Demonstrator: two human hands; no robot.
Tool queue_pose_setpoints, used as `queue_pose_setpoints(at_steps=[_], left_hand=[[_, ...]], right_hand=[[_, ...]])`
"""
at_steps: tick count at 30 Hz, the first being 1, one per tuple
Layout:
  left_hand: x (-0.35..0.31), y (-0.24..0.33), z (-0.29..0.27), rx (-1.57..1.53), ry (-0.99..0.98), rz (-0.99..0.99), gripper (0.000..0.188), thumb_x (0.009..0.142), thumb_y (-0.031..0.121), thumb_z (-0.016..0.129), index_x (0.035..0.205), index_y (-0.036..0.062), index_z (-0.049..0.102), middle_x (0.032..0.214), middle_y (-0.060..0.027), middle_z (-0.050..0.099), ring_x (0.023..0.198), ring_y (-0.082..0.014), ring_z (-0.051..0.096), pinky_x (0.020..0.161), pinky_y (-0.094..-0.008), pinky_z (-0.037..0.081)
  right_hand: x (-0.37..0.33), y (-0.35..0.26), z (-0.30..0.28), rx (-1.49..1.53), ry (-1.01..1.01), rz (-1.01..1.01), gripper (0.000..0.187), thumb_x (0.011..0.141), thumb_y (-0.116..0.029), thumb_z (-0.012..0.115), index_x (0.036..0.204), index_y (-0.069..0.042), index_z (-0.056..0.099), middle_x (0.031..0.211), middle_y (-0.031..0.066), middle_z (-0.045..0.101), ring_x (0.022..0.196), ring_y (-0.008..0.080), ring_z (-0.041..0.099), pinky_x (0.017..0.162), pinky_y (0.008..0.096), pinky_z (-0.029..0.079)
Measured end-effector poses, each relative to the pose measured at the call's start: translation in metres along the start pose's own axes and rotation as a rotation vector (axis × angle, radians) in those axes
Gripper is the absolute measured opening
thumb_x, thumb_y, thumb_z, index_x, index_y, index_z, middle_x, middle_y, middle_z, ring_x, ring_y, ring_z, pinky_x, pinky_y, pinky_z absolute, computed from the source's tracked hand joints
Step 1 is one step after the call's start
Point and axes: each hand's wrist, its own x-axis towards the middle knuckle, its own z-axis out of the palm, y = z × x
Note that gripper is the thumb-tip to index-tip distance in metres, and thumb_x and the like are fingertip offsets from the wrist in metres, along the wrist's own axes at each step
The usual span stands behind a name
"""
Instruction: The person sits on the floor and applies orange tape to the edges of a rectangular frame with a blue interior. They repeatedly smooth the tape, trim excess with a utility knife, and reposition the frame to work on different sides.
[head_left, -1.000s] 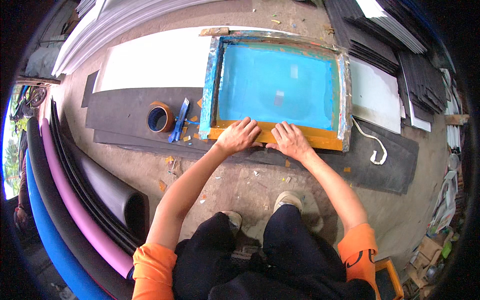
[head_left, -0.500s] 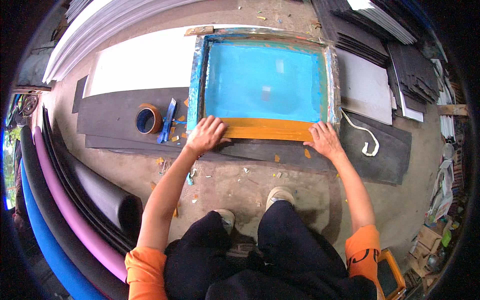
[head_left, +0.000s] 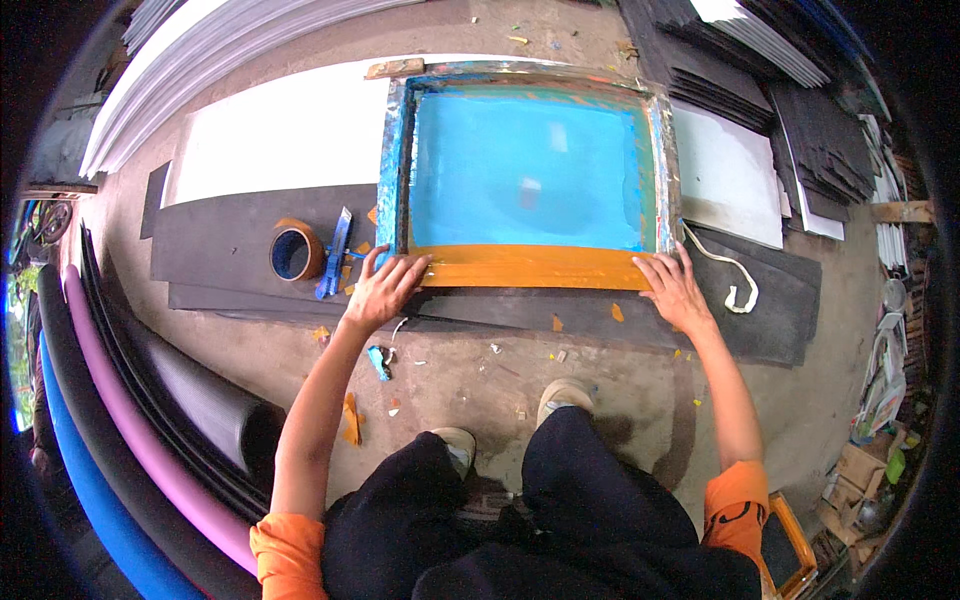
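Note:
A screen-printing frame (head_left: 397, 165) with a blue-coated mesh (head_left: 530, 170) lies on dark sheets in front of me. Along its near side runs a wide strip of brown tape (head_left: 530, 267). My left hand (head_left: 385, 287) is closed over the near left corner, fingers bent over the taped edge and thumb mostly hidden. At the opposite near corner my right hand (head_left: 677, 290) grips the frame over the tape's right end. Left of the frame sit a roll of brown tape (head_left: 296, 250) and a blue cutter knife (head_left: 336, 253).
Dark sheets (head_left: 220, 235) and a white sheet (head_left: 270, 135) lie under and beside the frame. A white cord (head_left: 735, 265) curls at right. Rolled mats (head_left: 150, 420) stand at left, and stacked black sheets (head_left: 720, 80) at far right. Tape scraps litter the floor.
Both hands have slid outward along the taped near edge, the left hand leftward and the right hand rightward and slightly nearer. More of the tape strip is uncovered.

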Motion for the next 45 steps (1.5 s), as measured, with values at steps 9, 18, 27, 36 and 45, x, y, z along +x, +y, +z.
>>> queue_pose_setpoints(at_steps=[9,18,27,36,45], left_hand=[[-0.007,0.003,0.009,-0.089,0.027,-0.083,0.047,0.084,0.020,0.055,0.129,0.0116,0.044,0.108,-0.0036,0.056,0.107,-0.0184,0.051,0.102,-0.0417,0.028],[-0.008,0.006,0.006,0.001,0.051,-0.097,0.039,0.085,0.026,0.056,0.121,0.0136,0.047,0.100,0.0007,0.054,0.097,-0.0136,0.051,0.088,-0.0430,0.028],[-0.006,0.004,0.006,-0.005,0.027,-0.077,0.038,0.085,0.024,0.055,0.120,0.0128,0.045,0.100,-0.0020,0.051,0.098,-0.0157,0.050,0.085,-0.0437,0.030],[0.012,0.020,-0.020,-0.127,-0.065,-0.164,0.040,0.085,0.030,0.057,0.117,0.0082,0.047,0.100,-0.0066,0.052,0.101,-0.0219,0.050,0.089,-0.0446,0.031],[0.117,0.056,-0.017,-0.748,-0.287,0.126,0.033,0.089,0.031,0.053,0.110,0.0066,0.054,0.101,-0.0100,0.057,0.097,-0.0267,0.055,0.085,-0.0391,0.045]], right_hand=[[0.043,-0.095,0.002,0.087,0.057,0.398,0.063,0.079,-0.032,0.066,0.125,0.004,0.041,0.121,0.0198,0.047,0.118,0.0363,0.040,0.108,0.0516,0.023],[0.163,-0.207,-0.017,0.250,0.130,0.065,0.051,0.081,-0.030,0.062,0.117,0.003,0.049,0.108,0.0137,0.052,0.105,0.0270,0.048,0.092,0.0403,0.040],[0.122,-0.147,-0.013,0.366,0.269,0.132,0.049,0.071,-0.034,0.073,0.102,-0.001,0.057,0.097,0.0131,0.056,0.095,0.0291,0.055,0.076,0.0402,0.050],[0.046,-0.049,-0.020,0.432,0.348,0.252,0.024,0.089,-0.023,0.054,0.100,-0.002,0.059,0.093,0.0117,0.058,0.092,0.0306,0.054,0.088,0.0422,0.041],[0.038,-0.032,0.009,0.432,0.562,0.473,0.021,0.089,-0.013,0.049,0.107,-0.004,0.056,0.104,0.0115,0.055,0.101,0.0303,0.050,0.090,0.0420,0.038]])
